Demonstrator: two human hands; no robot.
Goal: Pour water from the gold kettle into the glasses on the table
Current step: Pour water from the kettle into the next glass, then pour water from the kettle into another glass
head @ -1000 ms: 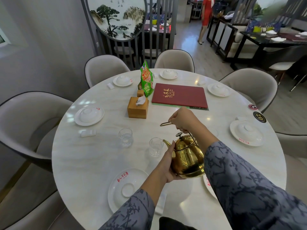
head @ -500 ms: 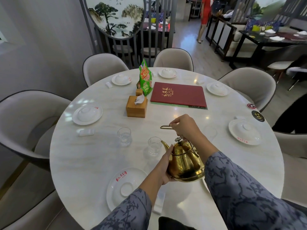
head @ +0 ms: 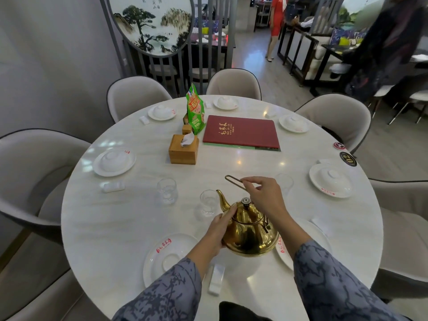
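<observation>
The gold kettle (head: 250,230) is held over the near edge of the round white table (head: 115,228), roughly upright, lid knob on top, spout aimed away and to the left. Its wire handle (head: 234,180) is pinched between thumb and fingers of the right hand (head: 264,195), with the handle's loop end projecting past the fingers to the left. The left hand (head: 220,230) is pressed flat against the kettle's left flank, fingers wrapped up toward the base of the spout. The spout tip sits just beside the rim of the near glass (head: 208,202); whether the two touch cannot be told, and no water stream is discernible at this resolution. A second glass (head: 167,189) stands to the left of the first, apart from it. A third glass (head: 284,181) is seen just past the right hand, partly hidden and faint. A small white plate (head: 162,258) lies under the left forearm; another plate (head: 310,239) is partly covered by the kettle and right arm. Further back a wooden tissue box (head: 184,149), a green packet (head: 194,112) and a red menu (head: 240,132) are placed near the table centre. Covered white bowls on plates are set around the rim, with grey chairs behind them.
</observation>
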